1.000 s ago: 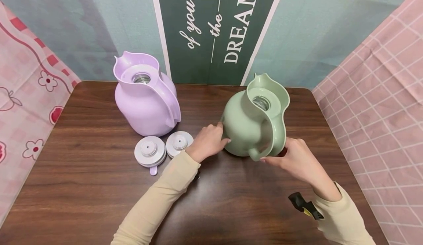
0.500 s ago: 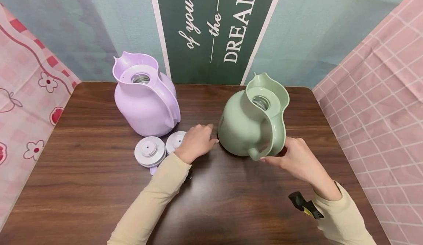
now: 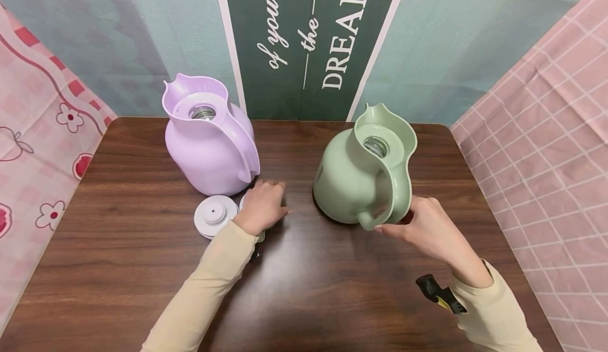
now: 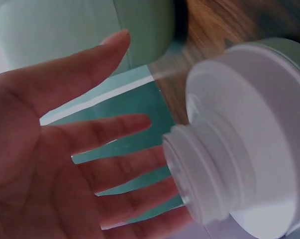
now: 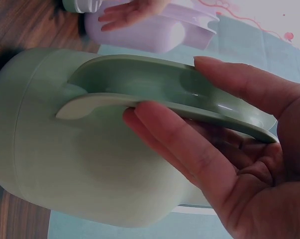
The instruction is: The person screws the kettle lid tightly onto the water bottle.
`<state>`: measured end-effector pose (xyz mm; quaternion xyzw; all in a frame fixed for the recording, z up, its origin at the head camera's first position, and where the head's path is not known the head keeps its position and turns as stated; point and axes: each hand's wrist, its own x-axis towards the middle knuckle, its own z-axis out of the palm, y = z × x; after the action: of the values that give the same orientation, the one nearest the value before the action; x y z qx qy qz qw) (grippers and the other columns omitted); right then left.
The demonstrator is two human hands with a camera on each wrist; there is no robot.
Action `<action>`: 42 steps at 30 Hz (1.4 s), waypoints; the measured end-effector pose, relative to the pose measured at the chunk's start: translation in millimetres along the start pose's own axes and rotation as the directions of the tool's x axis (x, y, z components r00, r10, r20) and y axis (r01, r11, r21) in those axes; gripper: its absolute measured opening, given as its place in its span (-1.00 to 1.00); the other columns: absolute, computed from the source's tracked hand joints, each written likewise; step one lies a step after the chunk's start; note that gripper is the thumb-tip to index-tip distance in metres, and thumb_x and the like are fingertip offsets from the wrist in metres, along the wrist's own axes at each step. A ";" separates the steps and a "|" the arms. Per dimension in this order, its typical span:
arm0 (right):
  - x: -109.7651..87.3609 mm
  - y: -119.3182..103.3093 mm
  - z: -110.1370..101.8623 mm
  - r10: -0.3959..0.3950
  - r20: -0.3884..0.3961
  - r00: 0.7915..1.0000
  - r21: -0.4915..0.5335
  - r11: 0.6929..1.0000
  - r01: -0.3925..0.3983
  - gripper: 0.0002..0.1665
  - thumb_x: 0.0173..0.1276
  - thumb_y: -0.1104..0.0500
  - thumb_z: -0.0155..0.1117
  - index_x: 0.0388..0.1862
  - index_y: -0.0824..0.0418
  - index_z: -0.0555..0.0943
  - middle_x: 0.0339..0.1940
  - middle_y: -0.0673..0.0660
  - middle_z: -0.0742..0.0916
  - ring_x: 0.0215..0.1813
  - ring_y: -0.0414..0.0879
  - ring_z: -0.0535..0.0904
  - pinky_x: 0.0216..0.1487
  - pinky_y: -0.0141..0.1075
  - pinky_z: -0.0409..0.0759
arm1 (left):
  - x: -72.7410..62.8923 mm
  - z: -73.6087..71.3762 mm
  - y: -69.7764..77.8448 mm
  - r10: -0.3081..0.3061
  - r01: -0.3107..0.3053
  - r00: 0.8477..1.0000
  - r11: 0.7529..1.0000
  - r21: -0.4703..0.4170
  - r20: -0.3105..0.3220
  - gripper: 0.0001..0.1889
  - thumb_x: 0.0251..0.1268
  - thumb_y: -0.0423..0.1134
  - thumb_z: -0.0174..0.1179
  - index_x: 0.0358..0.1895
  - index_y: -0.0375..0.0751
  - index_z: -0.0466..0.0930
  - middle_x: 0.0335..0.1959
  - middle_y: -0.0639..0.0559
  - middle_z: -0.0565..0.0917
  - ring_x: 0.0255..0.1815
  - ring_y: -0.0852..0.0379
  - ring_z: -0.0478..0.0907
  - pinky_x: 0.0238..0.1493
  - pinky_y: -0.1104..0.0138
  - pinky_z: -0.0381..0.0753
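Note:
A green thermos jug point(image 3: 349, 175), its top uncovered with the round mouth showing, stands at the right of the table. My right hand point(image 3: 429, 230) holds its handle point(image 5: 169, 109), the thumb on one side and fingers on the other. My left hand point(image 3: 261, 207) hovers over a white lid with a green edge point(image 4: 249, 124), fingers spread and straight beside its raised threaded neck. In the head view the hand hides most of that lid. Another white lid point(image 3: 209, 225) lies upside down just to its left.
Behind the lids a lilac thermos jug point(image 3: 209, 151) stands with its mouth uncovered. Both jugs and the lids are on a dark wooden table point(image 3: 304, 299). A printed cloth backdrop point(image 3: 418, 35) rises behind, with a pink tiled-pattern cloth point(image 3: 560, 146) at the right.
My left hand has let go of the green jug's side and moved left and slightly down, over the nearer lid. My right hand stays at the jug's handle.

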<state>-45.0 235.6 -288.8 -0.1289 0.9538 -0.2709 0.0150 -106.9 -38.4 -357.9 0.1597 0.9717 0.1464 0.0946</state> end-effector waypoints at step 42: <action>0.5 -1.2 -3.6 -0.021 0.026 0.999 0.001 1.000 0.021 -0.73 -0.09 0.06 0.51 -0.47 0.07 0.59 -0.64 -0.13 0.57 -0.56 -0.24 0.41 -0.52 -0.37 0.38 | -0.6 10.7 -17.7 -0.080 0.081 0.993 0.996 -0.020 0.086 -0.38 -0.43 -0.38 0.44 -0.04 -0.20 0.54 -0.07 -0.29 0.48 -0.09 -0.34 0.33 -0.42 0.01 0.50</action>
<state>-45.5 236.4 -285.1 -0.1422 0.9520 -0.2699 0.0246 -108.9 -51.9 -373.4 0.1253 0.9706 0.1469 0.1434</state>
